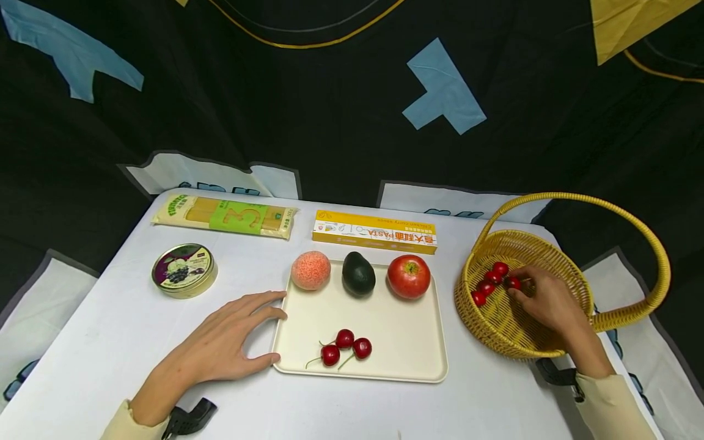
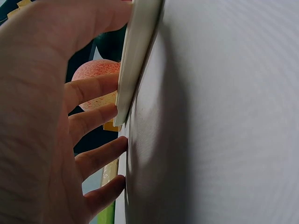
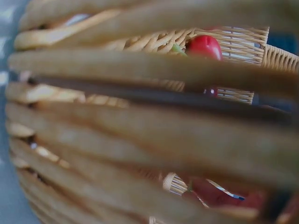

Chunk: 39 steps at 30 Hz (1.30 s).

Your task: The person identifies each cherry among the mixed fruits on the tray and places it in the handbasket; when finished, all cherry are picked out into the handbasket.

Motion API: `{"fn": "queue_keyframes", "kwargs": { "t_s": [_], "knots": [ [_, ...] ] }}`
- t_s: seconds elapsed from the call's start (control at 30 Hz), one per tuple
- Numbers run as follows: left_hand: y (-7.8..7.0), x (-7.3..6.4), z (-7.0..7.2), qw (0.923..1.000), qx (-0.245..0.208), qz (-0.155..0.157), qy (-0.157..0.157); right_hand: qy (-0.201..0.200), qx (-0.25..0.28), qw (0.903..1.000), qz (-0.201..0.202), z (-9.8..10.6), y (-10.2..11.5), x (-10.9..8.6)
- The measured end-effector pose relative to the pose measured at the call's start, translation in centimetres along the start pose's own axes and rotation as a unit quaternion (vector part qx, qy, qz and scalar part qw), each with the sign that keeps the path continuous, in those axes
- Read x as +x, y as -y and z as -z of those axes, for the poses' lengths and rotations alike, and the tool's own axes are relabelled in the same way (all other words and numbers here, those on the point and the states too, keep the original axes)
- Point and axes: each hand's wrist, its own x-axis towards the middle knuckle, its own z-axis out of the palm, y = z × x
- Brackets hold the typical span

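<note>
My left hand (image 1: 236, 339) lies at the left edge of a cream tray (image 1: 401, 330), fingers spread and relaxed, thumb and fingertips at its rim. On the tray are three stemmed cherries (image 1: 362, 348), a pinkish speckled round fruit (image 1: 311, 271), an avocado (image 1: 359, 274) and a red apple (image 1: 409, 277). Over at the right, my right hand (image 1: 550, 299) reaches into a wicker basket (image 1: 478, 327) and pinches a cherry (image 1: 514, 282) between thumb and fingers. Several other cherries (image 1: 486, 288) lie beside it. Basket strands hide most of that hand in the right wrist view.
A pasta packet (image 1: 236, 215) lies at the back left, with a round tin (image 1: 184, 269) in front of it. Behind the tray stands a long yellow-and-white box (image 1: 374, 232). The basket's tall handle (image 1: 621, 211) arches above and to the right.
</note>
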Motion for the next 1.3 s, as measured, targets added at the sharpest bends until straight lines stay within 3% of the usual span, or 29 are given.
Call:
{"fn": "queue_keyframes", "kwargs": {
  "t_s": [0.3,0.5,0.97,1.1,1.3],
  "knots": [
    [0.0,0.0,0.1,1.0,0.003,0.003,0.005,-0.002,-0.009,1.0,-0.001,0.2,0.4,0.1],
    [0.0,-0.1,0.2,1.0,0.003,0.004,0.003,-0.052,-0.018,0.9984,0.011,0.5,2.0,-0.4],
    [0.0,0.0,0.1,1.0,0.003,-0.003,-0.001,-0.168,0.014,0.9794,0.111,-0.5,7.8,-2.3],
    [0.0,0.0,0.1,1.0,0.002,-0.005,-0.002,-0.17,0.027,0.9767,0.129,-0.9,9.5,-2.5],
    [0.0,0.0,0.1,1.0,0.0,-0.005,-0.001,-0.139,0.043,0.9795,0.139,-1.7,12.2,-3.1]
  ]
}}
